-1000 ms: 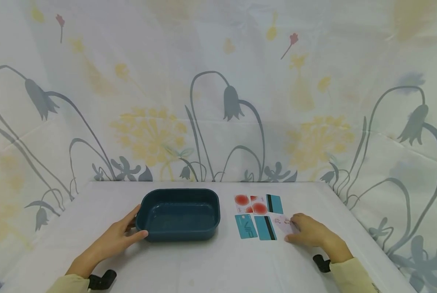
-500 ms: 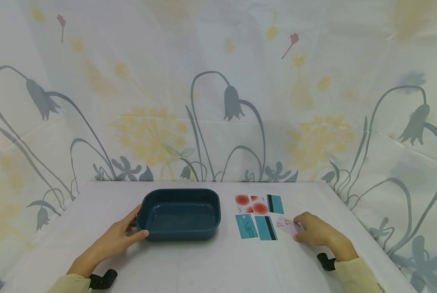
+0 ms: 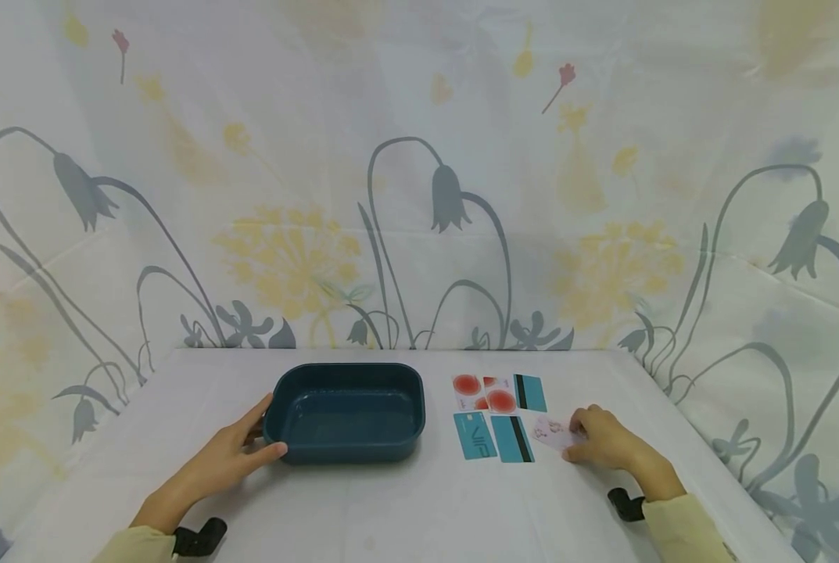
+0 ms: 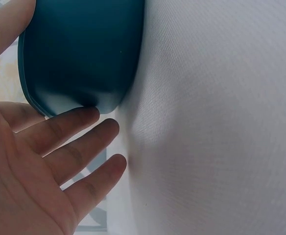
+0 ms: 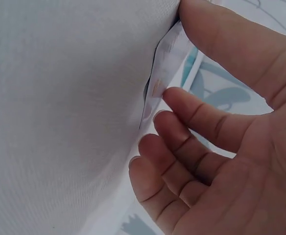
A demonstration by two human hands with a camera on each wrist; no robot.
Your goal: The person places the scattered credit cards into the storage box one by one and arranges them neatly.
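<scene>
At the left end of a dark teal rectangular dish (image 3: 345,453) my left hand (image 3: 222,460) rests its thumb and index finger against the wall. In the left wrist view its other fingers (image 4: 77,154) are spread and fairly straight beside the dish. My right hand (image 3: 609,442) holds a pale pink patterned card (image 3: 550,431) at its right end, between thumb and index finger. The right wrist view has that card (image 5: 165,68) low at the tablecloth, thumb on one edge and index fingertip on another, the other fingers loosely bent.
Left of the pink card lie a blue VIP card (image 3: 475,435) and a blue striped card (image 3: 513,439). Behind them are two red-and-white cards, one red-circled card (image 3: 467,391) at the left, and another blue striped card (image 3: 530,392). A flower-print curtain (image 3: 419,195) hangs behind the white table (image 3: 419,508).
The right hand and the pink card have shifted slightly to the right, away from the blue striped card. My left hand stays at the dish.
</scene>
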